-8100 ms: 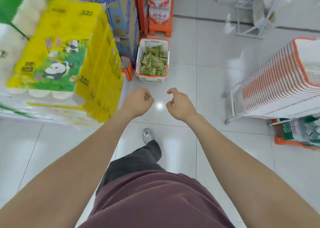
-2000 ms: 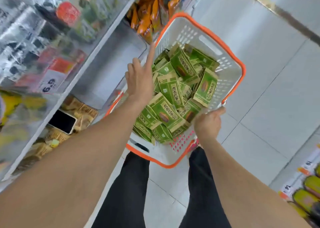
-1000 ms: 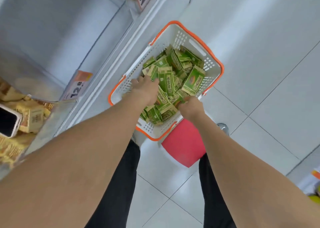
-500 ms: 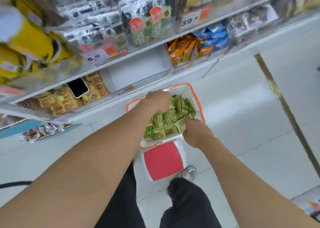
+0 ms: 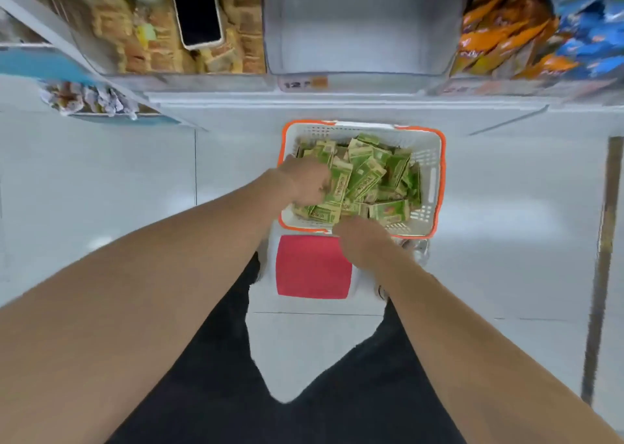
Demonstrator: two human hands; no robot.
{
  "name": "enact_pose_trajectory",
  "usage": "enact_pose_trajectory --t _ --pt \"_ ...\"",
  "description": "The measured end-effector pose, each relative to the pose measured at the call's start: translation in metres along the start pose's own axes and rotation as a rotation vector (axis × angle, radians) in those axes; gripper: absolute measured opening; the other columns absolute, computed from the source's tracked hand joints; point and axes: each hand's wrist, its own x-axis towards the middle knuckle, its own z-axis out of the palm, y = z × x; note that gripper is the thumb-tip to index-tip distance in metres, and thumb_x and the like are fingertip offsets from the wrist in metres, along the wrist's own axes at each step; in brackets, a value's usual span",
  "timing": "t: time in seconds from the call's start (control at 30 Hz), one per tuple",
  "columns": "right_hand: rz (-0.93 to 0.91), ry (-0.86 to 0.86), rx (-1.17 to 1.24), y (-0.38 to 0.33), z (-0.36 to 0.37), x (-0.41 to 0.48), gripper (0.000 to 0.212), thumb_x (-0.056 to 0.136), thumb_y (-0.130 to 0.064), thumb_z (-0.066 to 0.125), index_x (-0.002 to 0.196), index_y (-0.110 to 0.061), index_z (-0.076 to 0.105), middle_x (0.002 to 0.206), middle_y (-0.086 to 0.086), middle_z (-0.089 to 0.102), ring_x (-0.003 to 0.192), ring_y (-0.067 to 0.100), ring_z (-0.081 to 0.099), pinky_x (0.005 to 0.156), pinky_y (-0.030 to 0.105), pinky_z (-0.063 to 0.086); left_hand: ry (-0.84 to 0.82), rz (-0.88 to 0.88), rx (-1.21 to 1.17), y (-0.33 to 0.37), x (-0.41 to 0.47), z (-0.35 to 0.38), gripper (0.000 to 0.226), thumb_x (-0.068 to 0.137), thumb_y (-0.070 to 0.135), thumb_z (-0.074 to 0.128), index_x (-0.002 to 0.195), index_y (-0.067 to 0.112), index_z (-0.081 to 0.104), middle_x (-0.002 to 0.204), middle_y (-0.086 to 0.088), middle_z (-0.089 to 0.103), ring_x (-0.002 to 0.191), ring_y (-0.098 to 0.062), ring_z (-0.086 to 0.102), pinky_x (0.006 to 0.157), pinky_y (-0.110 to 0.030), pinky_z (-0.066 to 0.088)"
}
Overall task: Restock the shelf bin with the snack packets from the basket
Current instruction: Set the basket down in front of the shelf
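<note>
- The packets (image 5: 368, 177) lie heaped in the basket (image 5: 433, 160). The basket stands on the floor just in front of the shelf (image 5: 337, 101).
- The left hand (image 5: 309, 182) is inside the basket at its left side. Its fingers curl down into the heap and round packets there.
- The right hand (image 5: 363, 241) is at the basket's near rim, knuckles up, touching the nearest packets. Its fingers are hidden under the hand, so it cannot be told whether they hold a packet.
- The bin (image 5: 361, 38) sits on the shelf directly beyond the basket, well apart from both hands. No green packet is in it.
- A phone (image 5: 199, 15) lies on the brown packs in the compartment to the left of the bin.
- A red-topped stool (image 5: 312, 266) stands just near of the basket, between the person's legs.
- Difference from half a second ago: the shelf then ran at a slant across the view; it now runs level, with the bin straight ahead. Both hands remain in the basket, the left at its left side, the right at the near rim.
- The basket's long axis runs left to right, parallel to the shelf front.
- The packets point in mixed directions. Several run from near-left to far-right.
</note>
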Motion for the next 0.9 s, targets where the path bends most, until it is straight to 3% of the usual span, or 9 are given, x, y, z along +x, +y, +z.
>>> enact_pose_trajectory --t 0.07,0.2,0.3,0.37,0.5,0.57,0.7,0.8,0.9 --pt "-0.108 -0.079 -0.067 0.011 0.041 0.027 0.029 0.096 -0.006 0.047 0.117 -0.020 0.062 0.113 0.004 0.068 0.110 0.027 0.063 0.087 0.036 0.049 -0.003 -0.010 -0.068 -0.011 0.026 0.031 0.038 0.096 0.017 0.055 0.131 0.022 0.069 0.116 -0.003 0.070 0.107 -0.029 0.065 0.091 -0.042 0.055" --pt "-0.230 -0.153 -0.098 0.023 0.124 0.079 0.036 0.096 -0.009 0.048 0.127 -0.022 0.060 0.128 0.004 0.065 0.119 0.027 0.063 0.092 0.042 0.055 -0.004 -0.046 -0.124 -0.026 0.075 0.098 0.017 0.086 0.011 0.058 0.096 0.014 0.071 0.093 -0.007 0.070 0.088 -0.029 0.067 0.075 -0.044 0.059" --pt "-0.292 -0.047 -0.164 0.026 0.168 0.110 0.060 0.093 -0.009 0.058 0.149 -0.025 0.044 0.167 0.014 0.026 0.138 0.032 0.048 0.095 0.045 0.053 -0.012 -0.036 -0.130 -0.025 0.102 0.140 0.011 0.085 0.007 0.058 0.080 0.011 0.067 0.079 -0.005 0.065 0.080 -0.029 0.064 0.072 -0.045 0.058" --pt "-0.323 0.000 -0.234 0.029 0.177 0.121 0.067 0.090 -0.005 0.063 0.150 -0.024 0.042 0.172 0.016 0.007 0.142 0.034 0.040 0.095 0.045 0.048 -0.014 -0.028 -0.141 -0.024 0.113 0.163 0.010 0.084 0.009 0.059 0.083 0.006 0.069 0.079 -0.008 0.065 0.081 -0.032 0.067 0.073 -0.049 0.059" --pt "-0.454 0.072 -0.420 0.052 0.176 0.125 0.035 0.096 -0.003 0.052 0.128 -0.016 0.061 0.174 0.015 0.002 0.137 0.031 0.044 0.098 0.043 0.043 -0.011 0.004 -0.152 -0.026 0.130 0.195 0.016 0.085 0.017 0.068 0.100 0.012 0.066 0.103 -0.006 0.063 0.096 -0.027 0.061 0.085 -0.047 0.056" --pt "-0.562 0.135 -0.503 0.069 0.187 0.124 0.042 0.097 -0.002 0.038 0.125 -0.013 0.067 0.174 0.012 0.003 0.135 0.030 0.044 0.100 0.044 0.043 0.022 0.021 -0.115 -0.030 0.138 0.207 0.021 0.085 0.018 0.071 0.104 0.016 0.063 0.106 -0.003 0.060 0.096 -0.024 0.059 0.086 -0.045 0.055" --pt "-0.773 0.203 -0.719 0.082 0.211 0.130 0.040 0.095 -0.017 0.067 0.135 -0.016 0.066 0.167 0.013 0.034 0.134 0.028 0.050 0.108 0.042 0.045 -0.044 0.066 -0.003 -0.044 0.154 0.226 0.026 0.088 0.021 0.077 0.108 0.021 0.060 0.112 0.001 0.062 0.100 -0.022 0.060 0.087 -0.041 0.055" --pt "-0.829 0.101 -0.794 0.076 0.214 0.143 0.051 0.097 -0.022 0.061 0.146 -0.014 0.053 0.165 0.019 0.035 0.141 0.030 0.042 0.117 0.044 0.034 -0.067 0.052 0.058 -0.051 0.162 0.238 0.032 0.085 0.027 0.085 0.101 0.022 0.057 0.103 0.004 0.063 0.093 -0.020 0.061 0.078 -0.036 0.054" --pt "-0.948 -0.042 -0.717 0.066 0.204 0.147 0.030 0.094 -0.022 0.056 0.122 -0.019 0.068 0.139 0.005 0.062 0.127 0.025 0.052 0.113 0.042 0.036 -0.061 0.070 0.172 -0.051 0.166 0.249 0.043 0.080 0.039 0.089 0.097 0.025 0.052 0.091 0.006 0.061 0.083 -0.018 0.061 0.076 -0.037 0.058"
